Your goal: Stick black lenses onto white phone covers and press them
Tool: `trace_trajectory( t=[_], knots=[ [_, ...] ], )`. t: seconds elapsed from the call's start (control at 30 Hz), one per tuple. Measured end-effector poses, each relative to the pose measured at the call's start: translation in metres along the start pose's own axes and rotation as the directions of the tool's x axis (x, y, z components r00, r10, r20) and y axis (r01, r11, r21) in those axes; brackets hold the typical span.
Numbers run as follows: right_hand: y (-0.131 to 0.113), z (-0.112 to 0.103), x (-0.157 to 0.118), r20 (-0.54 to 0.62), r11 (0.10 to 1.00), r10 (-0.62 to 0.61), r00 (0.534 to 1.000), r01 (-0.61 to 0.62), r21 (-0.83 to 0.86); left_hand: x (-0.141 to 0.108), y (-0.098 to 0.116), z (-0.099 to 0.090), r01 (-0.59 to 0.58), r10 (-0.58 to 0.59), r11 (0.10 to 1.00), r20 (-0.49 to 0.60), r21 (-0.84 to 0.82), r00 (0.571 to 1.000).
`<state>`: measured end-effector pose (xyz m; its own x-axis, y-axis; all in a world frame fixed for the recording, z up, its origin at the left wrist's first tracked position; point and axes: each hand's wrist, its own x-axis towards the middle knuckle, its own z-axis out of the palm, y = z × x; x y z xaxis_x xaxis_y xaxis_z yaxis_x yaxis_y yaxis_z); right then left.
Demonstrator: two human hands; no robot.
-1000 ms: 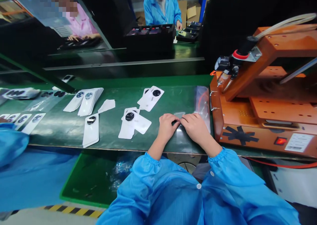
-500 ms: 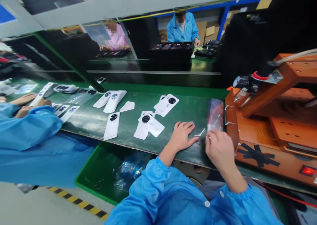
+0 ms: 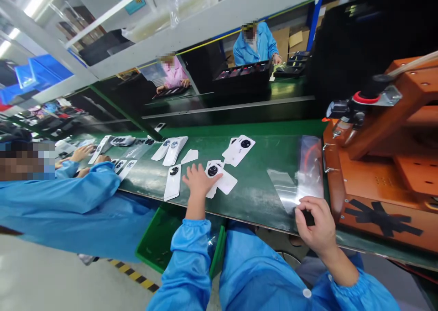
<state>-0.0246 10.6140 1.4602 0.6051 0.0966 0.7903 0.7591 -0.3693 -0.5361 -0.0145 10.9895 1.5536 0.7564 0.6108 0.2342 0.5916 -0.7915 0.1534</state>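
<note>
My left hand (image 3: 199, 183) is spread open at the left edge of a fanned pile of white phone-shaped cards (image 3: 227, 182) with a black camera circle. My right hand (image 3: 316, 222) is curled, thumb and index finger at the near edge of clear plastic film (image 3: 310, 174); whether they pinch it is too small to tell. A thinner clear sheet (image 3: 283, 187) lies beside the film. Another card pile (image 3: 239, 150) sits behind. Further left are a white card stack (image 3: 173, 183), more stacked cards (image 3: 176, 150) and a blank white piece (image 3: 190, 156).
An orange machine (image 3: 383, 183) with a gauge and black tape stands at the right. A co-worker in a blue sleeve (image 3: 68, 192) works at the left. Below the bench edge is a green bin (image 3: 153, 245). A slanting green post (image 3: 126, 114) rises behind the cards.
My left hand has moved left from beside the film to the card pile. My right hand has shifted toward the bench edge, uncovering more film. The view has swung left.
</note>
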Motion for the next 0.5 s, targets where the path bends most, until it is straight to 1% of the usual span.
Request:
trace_trajectory(
  t=[0.03,0.07,0.1,0.13,0.17,0.23,0.27,0.3,0.33,0.37,0.4,0.43,0.47,0.5],
  knots=[
    [-0.001,0.000,0.000,0.003,1.000,-0.011,1.000,0.011,0.007,0.007,-0.011,-0.001,0.039,-0.043,0.997,0.073,0.062,0.996],
    [-0.002,-0.001,0.000,0.003,1.000,-0.015,1.000,0.015,0.011,0.012,-0.019,0.000,0.050,-0.064,0.993,0.135,0.103,0.989],
    [-0.003,-0.001,0.000,0.004,1.000,-0.014,1.000,0.014,0.015,0.014,-0.024,0.001,0.038,-0.055,0.994,0.169,0.104,0.984],
    [-0.004,-0.001,0.000,0.007,1.000,-0.005,1.000,0.005,0.021,0.014,-0.025,0.001,0.024,-0.037,0.996,0.167,0.082,0.985],
    [-0.006,-0.001,0.000,0.011,0.999,0.011,1.000,-0.011,0.032,0.012,-0.025,0.001,0.014,-0.020,0.999,0.136,0.043,0.990],
    [-0.010,-0.002,0.003,0.038,0.992,0.087,0.995,-0.090,0.087,0.005,-0.019,-0.003,-0.006,0.012,0.991,0.047,-0.134,0.999],
    [-0.012,-0.002,0.006,0.065,0.977,0.157,0.985,-0.164,0.133,0.001,-0.016,-0.006,-0.025,0.029,0.967,0.012,-0.255,1.000],
    [-0.015,-0.002,0.009,0.104,0.946,0.245,0.964,-0.261,0.193,-0.005,-0.011,-0.010,-0.046,0.048,0.926,-0.006,-0.376,0.999],
    [-0.017,-0.003,0.014,0.151,0.889,0.345,0.927,-0.374,0.266,-0.010,-0.007,-0.015,-0.064,0.069,0.873,-0.007,-0.484,0.998],
    [-0.019,-0.002,0.020,0.206,0.803,0.443,0.873,-0.488,0.343,-0.017,-0.001,-0.018,-0.075,0.093,0.818,0.003,-0.570,0.996],
    [-0.020,-0.002,0.025,0.264,0.697,0.525,0.809,-0.586,0.413,-0.024,0.005,-0.021,-0.084,0.120,0.767,0.014,-0.636,0.993],
    [-0.020,-0.001,0.031,0.314,0.594,0.580,0.752,-0.654,0.469,-0.033,0.013,-0.022,-0.092,0.154,0.719,0.029,-0.689,0.988],
    [-0.019,0.000,0.037,0.348,0.513,0.612,0.710,-0.691,0.509,-0.042,0.021,-0.022,-0.093,0.193,0.667,0.051,-0.740,0.980],
    [-0.018,0.001,0.042,0.367,0.466,0.626,0.688,-0.708,0.530,-0.053,0.030,-0.019,-0.083,0.239,0.616,0.085,-0.784,0.967]
  ],
)
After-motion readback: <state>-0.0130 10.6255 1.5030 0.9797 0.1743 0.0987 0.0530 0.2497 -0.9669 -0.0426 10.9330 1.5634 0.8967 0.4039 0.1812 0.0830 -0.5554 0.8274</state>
